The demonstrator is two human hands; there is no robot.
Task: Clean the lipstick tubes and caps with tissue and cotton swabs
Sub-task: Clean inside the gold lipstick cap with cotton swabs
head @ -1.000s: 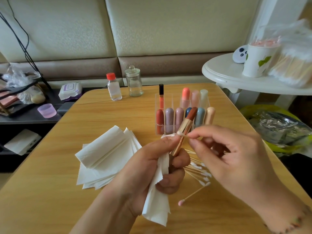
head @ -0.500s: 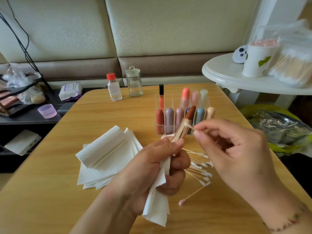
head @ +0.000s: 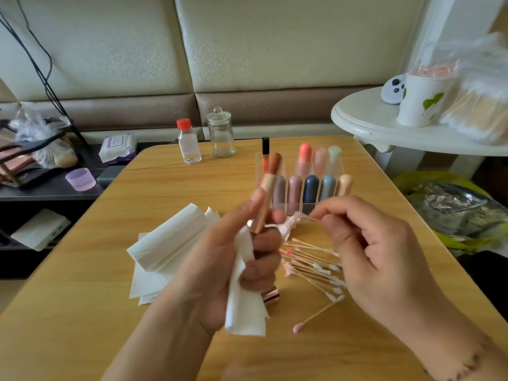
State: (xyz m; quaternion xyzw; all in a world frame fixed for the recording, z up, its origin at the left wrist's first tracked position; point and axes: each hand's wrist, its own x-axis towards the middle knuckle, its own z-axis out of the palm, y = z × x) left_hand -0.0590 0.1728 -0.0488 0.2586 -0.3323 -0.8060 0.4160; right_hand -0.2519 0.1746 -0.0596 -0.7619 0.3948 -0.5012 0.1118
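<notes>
Head view. My left hand (head: 220,270) curls around an uncapped lipstick tube (head: 265,199) and a strip of tissue (head: 244,301); the tube stands nearly upright, its brown bullet raised in front of the clear organizer (head: 299,182), and its shiny base shows below my fingers. My right hand (head: 379,254), just beside it, pinches a cotton swab (head: 309,218) between thumb and forefinger, the other fingers loosely curled; motion blur hides the swab's tip. A loose pile of cotton swabs (head: 313,265) lies on the wooden table (head: 82,312) between my hands, several tips stained pink. A stack of folded tissues (head: 167,237) lies to the left. Capped lipsticks stand upright in the organizer.
</notes>
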